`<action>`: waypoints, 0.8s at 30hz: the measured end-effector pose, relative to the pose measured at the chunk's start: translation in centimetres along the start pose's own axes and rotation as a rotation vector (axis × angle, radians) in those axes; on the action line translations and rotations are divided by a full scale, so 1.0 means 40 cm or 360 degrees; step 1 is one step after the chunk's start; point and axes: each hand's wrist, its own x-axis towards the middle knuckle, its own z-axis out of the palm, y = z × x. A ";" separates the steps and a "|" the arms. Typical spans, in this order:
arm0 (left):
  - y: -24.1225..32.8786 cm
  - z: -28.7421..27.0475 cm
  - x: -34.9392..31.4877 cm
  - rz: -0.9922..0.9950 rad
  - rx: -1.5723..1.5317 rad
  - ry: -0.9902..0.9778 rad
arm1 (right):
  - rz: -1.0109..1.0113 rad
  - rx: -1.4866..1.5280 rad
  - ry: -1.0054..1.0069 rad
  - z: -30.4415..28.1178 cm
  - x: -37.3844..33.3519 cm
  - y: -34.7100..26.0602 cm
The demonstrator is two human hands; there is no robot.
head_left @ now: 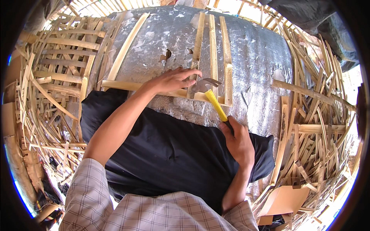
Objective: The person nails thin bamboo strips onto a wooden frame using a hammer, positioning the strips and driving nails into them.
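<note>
My right hand [239, 142] is wrapped round the black grip of a claw hammer [216, 104] with a yellow shaft. The hammer's metal head lies over the spot where an upright wooden strip [198, 42] meets a crosswise wooden strip [133, 86]. Just above the head, my left hand [173, 80] reaches over the upright strip, thumb and forefinger apart. No object shows between those fingertips; whatever is under the palm is hidden. Two more upright strips [213, 50] run alongside to the right, over a worn silvery sheet [262, 57].
Black cloth [165, 142] covers my lap. At the left stands a lattice of wooden slats [69, 54]. Loose split sticks [320, 150] are heaped on the right, with a cardboard piece [283, 201] at the lower right. The sheet has torn holes [165, 56].
</note>
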 end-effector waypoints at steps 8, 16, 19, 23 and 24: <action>0.029 0.003 -0.019 -0.0108 0.0097 0.0115 | -0.0209 0.0055 0.0304 0.014 -0.004 0.005; -0.017 0.025 -0.002 0.0006 0.0067 0.0168 | -0.0123 -0.0054 0.0091 -0.022 -0.004 -0.031; -0.024 0.022 0.004 0.0012 0.0044 0.0129 | -0.0171 -0.0062 0.0138 -0.001 -0.003 -0.036; -0.001 0.010 -0.007 -0.0001 0.0055 0.0093 | -0.0084 -0.0258 0.0071 0.008 0.002 -0.009; 0.006 0.005 -0.009 -0.0007 0.0063 0.0074 | -0.0112 -0.0180 0.0075 -0.008 -0.003 -0.008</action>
